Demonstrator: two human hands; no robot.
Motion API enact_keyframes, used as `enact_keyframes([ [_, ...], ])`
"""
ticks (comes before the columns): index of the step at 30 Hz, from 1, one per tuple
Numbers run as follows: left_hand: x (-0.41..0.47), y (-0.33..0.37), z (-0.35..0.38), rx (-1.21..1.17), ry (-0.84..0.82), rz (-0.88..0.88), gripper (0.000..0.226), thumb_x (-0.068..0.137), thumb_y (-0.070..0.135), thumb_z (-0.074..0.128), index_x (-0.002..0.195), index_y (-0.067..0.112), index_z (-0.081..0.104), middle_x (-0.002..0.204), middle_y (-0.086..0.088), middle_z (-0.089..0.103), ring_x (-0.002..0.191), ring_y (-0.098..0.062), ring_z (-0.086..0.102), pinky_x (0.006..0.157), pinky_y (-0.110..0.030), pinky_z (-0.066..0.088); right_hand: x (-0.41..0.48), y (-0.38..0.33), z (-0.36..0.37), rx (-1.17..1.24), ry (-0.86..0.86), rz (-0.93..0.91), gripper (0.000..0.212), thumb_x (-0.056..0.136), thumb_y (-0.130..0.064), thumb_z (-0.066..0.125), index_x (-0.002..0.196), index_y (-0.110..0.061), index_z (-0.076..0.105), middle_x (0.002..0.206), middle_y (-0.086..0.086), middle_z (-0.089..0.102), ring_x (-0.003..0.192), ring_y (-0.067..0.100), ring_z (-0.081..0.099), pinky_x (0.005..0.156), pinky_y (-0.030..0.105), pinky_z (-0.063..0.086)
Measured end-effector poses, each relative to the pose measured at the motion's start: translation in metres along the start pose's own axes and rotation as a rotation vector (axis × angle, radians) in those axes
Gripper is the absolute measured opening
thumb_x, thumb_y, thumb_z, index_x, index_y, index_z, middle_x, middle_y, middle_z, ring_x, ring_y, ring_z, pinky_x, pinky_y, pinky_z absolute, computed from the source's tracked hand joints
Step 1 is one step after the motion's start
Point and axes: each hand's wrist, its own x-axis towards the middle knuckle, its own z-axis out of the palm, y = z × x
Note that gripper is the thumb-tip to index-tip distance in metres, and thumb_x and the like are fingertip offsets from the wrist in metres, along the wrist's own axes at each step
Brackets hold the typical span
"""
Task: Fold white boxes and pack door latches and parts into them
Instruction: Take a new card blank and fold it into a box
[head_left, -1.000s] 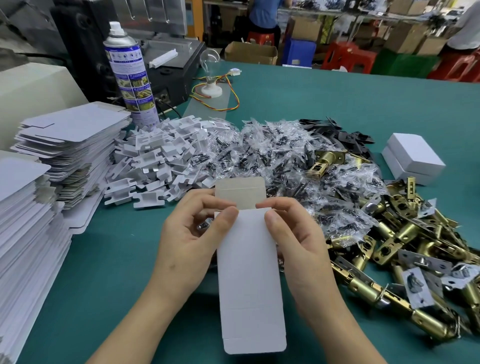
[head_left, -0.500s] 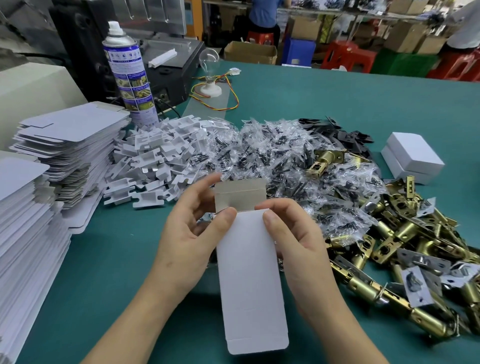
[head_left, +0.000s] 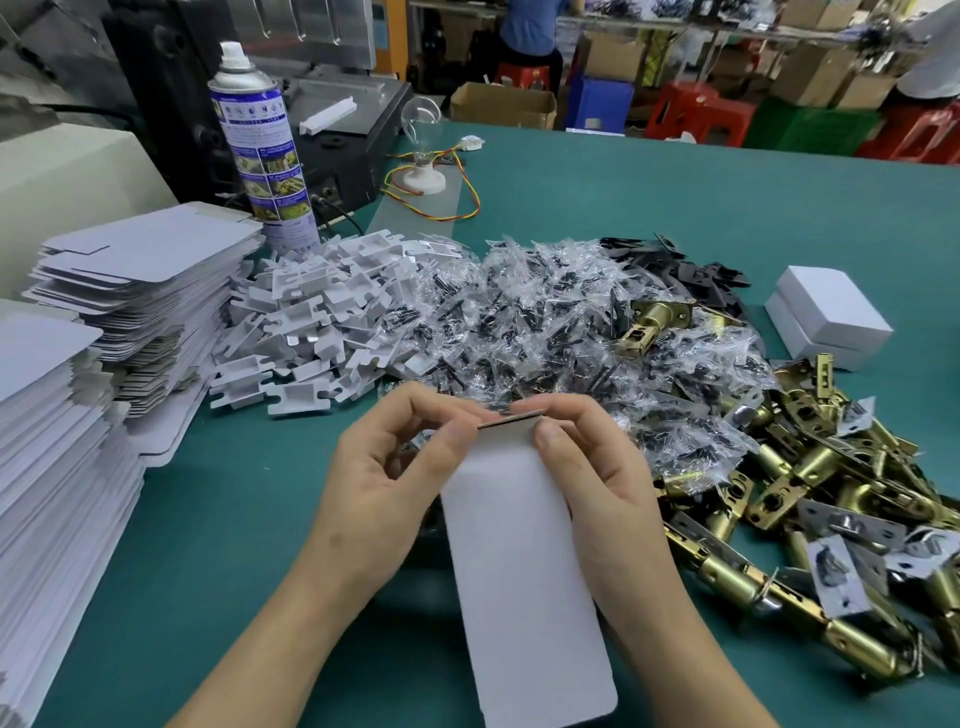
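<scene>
A long white box blank is held above the green table in front of me. My left hand and my right hand pinch its far end from either side, thumbs on the white face. The far end flap is folded down, so only its edge shows. Brass door latches are heaped to the right. Clear bags of black screws lie in a pile behind the hands. White plastic inserts are piled to their left.
Stacks of flat white box blanks fill the left side. A spray can stands at the back left beside a black machine. A light bulb on wires sits behind the piles. Closed white boxes rest at the right.
The brown end flap, upright a second ago, has been bent over by my fingers and now lies folded down at the far end of the blank.
</scene>
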Motion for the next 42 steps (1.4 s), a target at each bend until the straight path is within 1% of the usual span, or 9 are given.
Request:
enact_keyframes([
  [4,0.004,0.000,-0.006,0.007,-0.026,-0.068,0.024,0.086,0.050,0.067,0.088,0.027,0.075,0.096,-0.008,0.075,0.086,-0.018,0.065,0.078,-0.037,0.050,0.000,0.000,-0.002,-0.089,-0.059,-0.016,0.017,0.097,-0.026,0.057,0.104,-0.024,0.072,0.086,-0.002,0.072,0.072,0.011,0.063,0.060,0.020,0.049],
  [7,0.007,-0.001,-0.014,0.038,-0.137,-0.124,0.028,0.086,0.050,0.068,0.099,0.028,0.078,0.102,-0.002,0.078,0.096,-0.014,0.070,0.087,-0.032,0.054,0.001,0.000,-0.005,-0.160,-0.067,-0.030,0.017,0.097,-0.028,0.059,0.106,-0.025,0.072,0.086,-0.006,0.071,0.073,0.006,0.062,0.062,0.016,0.046],
  [10,0.007,0.000,-0.018,0.070,-0.209,-0.140,0.027,0.086,0.048,0.068,0.108,0.037,0.080,0.114,0.007,0.079,0.109,-0.012,0.072,0.095,-0.027,0.056,0.003,0.001,-0.008,-0.206,-0.074,-0.040,0.014,0.097,-0.029,0.061,0.104,-0.027,0.073,0.091,-0.002,0.073,0.081,0.010,0.065,0.069,0.023,0.048],
  [16,0.005,0.002,-0.018,0.085,-0.242,-0.155,0.029,0.086,0.048,0.067,0.111,0.039,0.080,0.119,0.004,0.076,0.112,-0.028,0.070,0.094,-0.065,0.054,0.004,0.002,-0.008,-0.219,-0.077,-0.021,0.009,0.094,-0.028,0.065,0.099,-0.029,0.073,0.094,0.004,0.074,0.088,0.022,0.069,0.075,0.029,0.051],
  [22,0.004,0.003,-0.015,0.092,-0.230,-0.153,0.028,0.086,0.045,0.070,0.110,0.035,0.081,0.115,0.001,0.075,0.103,-0.020,0.073,0.084,-0.041,0.060,0.002,0.000,-0.007,-0.160,-0.081,0.043,0.009,0.090,-0.028,0.069,0.098,-0.023,0.071,0.097,0.007,0.074,0.082,0.023,0.068,0.071,0.041,0.050],
  [27,0.003,0.002,-0.016,0.028,-0.194,-0.194,0.027,0.087,0.041,0.072,0.111,0.034,0.080,0.113,-0.001,0.078,0.103,-0.031,0.072,0.087,-0.053,0.058,0.002,-0.001,-0.008,-0.166,-0.106,0.051,0.015,0.088,-0.027,0.070,0.103,-0.029,0.071,0.105,0.003,0.075,0.087,0.025,0.071,0.076,0.041,0.053],
  [31,0.005,0.001,-0.018,-0.032,-0.142,-0.246,0.021,0.087,0.027,0.072,0.105,0.030,0.082,0.106,-0.003,0.080,0.096,-0.016,0.074,0.086,-0.027,0.057,0.002,0.002,-0.008,-0.201,-0.120,0.065,0.029,0.083,-0.033,0.075,0.110,-0.032,0.067,0.112,-0.002,0.075,0.090,0.024,0.073,0.079,0.046,0.057],
  [35,0.004,0.003,-0.018,-0.034,-0.145,-0.254,0.028,0.075,0.043,0.075,0.100,0.031,0.083,0.104,0.001,0.080,0.093,-0.009,0.072,0.082,-0.019,0.056,0.002,0.002,-0.009,-0.203,-0.114,0.063,0.030,0.080,-0.039,0.075,0.108,-0.036,0.068,0.108,-0.001,0.075,0.083,0.023,0.074,0.073,0.044,0.057],
  [42,0.005,0.005,-0.018,-0.022,-0.165,-0.312,0.031,0.072,0.046,0.076,0.094,0.027,0.083,0.095,-0.003,0.079,0.084,-0.009,0.069,0.074,-0.018,0.054,0.003,0.004,-0.009,-0.210,-0.111,0.085,0.032,0.077,-0.041,0.076,0.107,-0.034,0.069,0.104,0.002,0.076,0.080,0.026,0.075,0.067,0.037,0.057],
])
